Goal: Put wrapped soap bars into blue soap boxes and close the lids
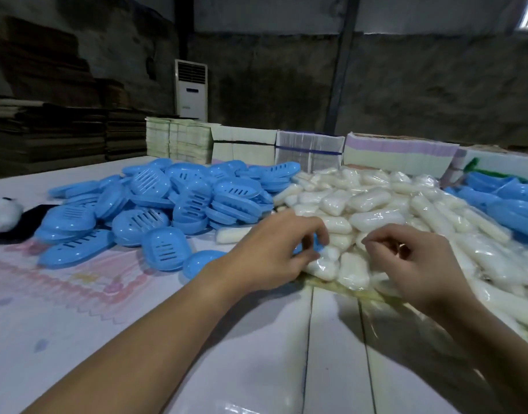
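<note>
Left hand (pixel 274 252): fingers curled round blue soap box (pixel 309 245), mostly hidden under hand. Right hand (pixel 418 264): fingers curled at near edge of wrapped soap bars (pixel 361 204) heap; whether bar is pinched cannot be told. Bare white table (pixel 286 354) seen toward camera from both hands, forearms lying over it. Heap of blue boxes (pixel 173 204) left of held box, slotted faces up, contents hidden. More blue pieces (pixel 501 198) beyond right hand. Bundled paper stacks (pixel 310 150) at far table edge; no writing readable.
</note>
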Demonstrator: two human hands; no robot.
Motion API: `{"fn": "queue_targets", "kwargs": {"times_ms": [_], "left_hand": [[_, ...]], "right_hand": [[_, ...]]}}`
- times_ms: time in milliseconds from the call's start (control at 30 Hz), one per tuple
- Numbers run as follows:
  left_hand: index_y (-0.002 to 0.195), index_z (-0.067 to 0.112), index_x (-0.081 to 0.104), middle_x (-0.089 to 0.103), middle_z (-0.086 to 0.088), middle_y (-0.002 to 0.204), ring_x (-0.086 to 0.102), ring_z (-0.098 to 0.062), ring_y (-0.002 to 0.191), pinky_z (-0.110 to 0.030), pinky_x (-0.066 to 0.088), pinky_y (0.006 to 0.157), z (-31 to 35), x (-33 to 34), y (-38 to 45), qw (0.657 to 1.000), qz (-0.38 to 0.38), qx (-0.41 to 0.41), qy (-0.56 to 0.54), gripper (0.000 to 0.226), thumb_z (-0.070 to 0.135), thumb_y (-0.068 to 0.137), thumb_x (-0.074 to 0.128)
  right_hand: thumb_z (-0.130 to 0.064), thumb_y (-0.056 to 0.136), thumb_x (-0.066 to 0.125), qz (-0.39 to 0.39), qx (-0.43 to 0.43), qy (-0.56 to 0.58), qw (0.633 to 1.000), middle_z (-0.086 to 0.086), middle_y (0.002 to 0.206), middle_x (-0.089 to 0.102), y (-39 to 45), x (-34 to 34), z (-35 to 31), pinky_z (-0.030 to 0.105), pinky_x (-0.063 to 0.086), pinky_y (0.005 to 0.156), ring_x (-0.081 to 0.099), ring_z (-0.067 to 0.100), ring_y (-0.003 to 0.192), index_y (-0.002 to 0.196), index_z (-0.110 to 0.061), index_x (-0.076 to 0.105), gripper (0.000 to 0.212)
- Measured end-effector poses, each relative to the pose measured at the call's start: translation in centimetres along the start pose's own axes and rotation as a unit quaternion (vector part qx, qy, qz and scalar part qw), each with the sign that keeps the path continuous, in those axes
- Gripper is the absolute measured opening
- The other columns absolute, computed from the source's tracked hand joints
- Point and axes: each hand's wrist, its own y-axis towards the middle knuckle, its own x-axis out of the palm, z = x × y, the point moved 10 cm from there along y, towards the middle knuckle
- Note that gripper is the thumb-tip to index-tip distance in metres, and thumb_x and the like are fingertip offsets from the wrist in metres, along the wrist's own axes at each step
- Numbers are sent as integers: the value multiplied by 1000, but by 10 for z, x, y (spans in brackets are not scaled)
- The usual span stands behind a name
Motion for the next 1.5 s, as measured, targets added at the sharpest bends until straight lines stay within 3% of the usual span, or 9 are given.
{"fn": "queue_targets", "kwargs": {"times_ms": [167, 333, 600, 733, 1067, 1233, 1300, 1433, 1500], "left_hand": [[108, 19, 74, 65, 12, 83, 54, -1, 88, -17, 42, 83, 33, 26, -8, 974, -121, 62, -180, 22, 10, 88, 75], [110, 15, 77, 68, 12, 86, 57, -6, 91, -18, 44, 87, 50, 31, -15, 946, -183, 85, -252, 31, -1, 83, 73], [91, 18, 77, 63, 11, 85, 52, -4, 91, -17, 36, 82, 38, 30, -9, 984, -126, 64, -107, 20, 29, 80, 65], [98, 33, 67, 53, 15, 101, 51, -10, 106, -21, 43, 89, 53, 61, -21, 958, -239, 70, -141, 37, 59, 73, 77], [104, 35, 64, 55, 17, 107, 52, -7, 105, -25, 45, 93, 26, 70, -17, 964, -229, 9, -133, 42, 50, 71, 85], [109, 37, 59, 58, 15, 102, 55, -6, 95, -21, 47, 80, 8, 65, -12, 971, -193, -33, -136, 48, 48, 72, 87], [112, 41, 54, 58, 15, 102, 56, -4, 92, -18, 48, 76, 3, 66, -12, 969, -192, -56, -144, 53, 49, 71, 87], [117, 49, 44, 57, 19, 99, 58, -4, 92, -23, 51, 80, -2, 69, -12, 966, -191, -83, -152, 70, 62, 59, 82], [119, 51, 42, 57, 22, 97, 59, -3, 92, -24, 52, 81, -5, 69, -12, 964, -187, -94, -161, 78, 66, 53, 80]], "right_hand": [[-15, 81, 65, 68, 74, -21, 995, -19, 72, 67, 6, -34, 33, 20, 43, 62, 59, 4, 71, 70, -30, 70, 20], [-17, 79, 67, -61, 98, -122, 986, -12, 75, 63, 8, -11, 47, 23, 37, 63, 57, 7, 77, 84, -32, 69, 16], [-18, 71, 75, -234, 62, -182, 953, -7, 84, 54, 1, -2, 51, 12, 36, 63, 50, 0, 76, 94, -42, 69, 34], [-31, 72, 72, -301, 76, -279, 909, -11, 99, 48, -8, 18, 64, 26, 42, 80, 47, 8, 92, 120, -46, 60, 52], [-27, 72, 59, -370, 83, -448, 810, -6, 99, 39, -2, 38, 69, 49, 25, 93, 46, 24, 113, 131, -48, 49, 63], [-45, 73, 61, -275, 43, -407, 870, -11, 83, 40, 8, 21, 63, 38, 25, 79, 47, 18, 88, 82, -33, 57, 16], [-43, 72, 64, -224, 37, -334, 915, -3, 81, 51, 9, 10, 58, 37, 37, 70, 52, 22, 80, 69, -21, 56, 24], [-36, 67, 70, -97, 77, -142, 982, 2, 61, 58, 13, -15, 45, 28, 42, 55, 54, 20, 60, 68, -14, 63, 24], [-35, 62, 69, -39, 118, -23, 992, -3, 73, 66, 14, -24, 44, 27, 49, 55, 61, 15, 63, 87, -25, 69, 27]]}}
